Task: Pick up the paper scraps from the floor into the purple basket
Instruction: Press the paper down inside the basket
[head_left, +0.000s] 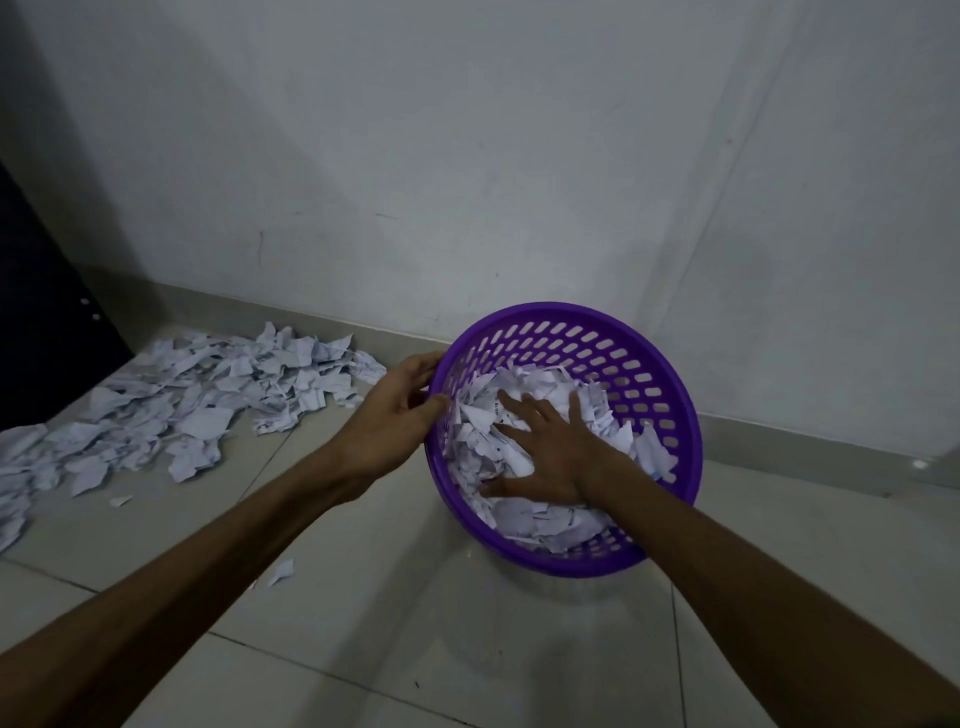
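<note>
The purple basket (644, 364) stands on the tiled floor by the wall, tilted toward me and heaped with white paper scraps (545, 519). My left hand (395, 415) grips the basket's left rim, thumb on the inside and fingers curled over the edge. My right hand (550, 457) lies flat inside the basket, its fingers spread and pressing on the scraps. A large pile of paper scraps (197, 400) covers the floor to the left. A single scrap (282, 571) lies on the tiles near my left forearm, and another small scrap (121, 501) lies beside the pile.
A white wall corner rises behind the basket, with a skirting board (810, 447) along the floor. A dark door or panel (41, 291) stands at the far left next to the pile. Bare tiles (467, 649) spread in front of me.
</note>
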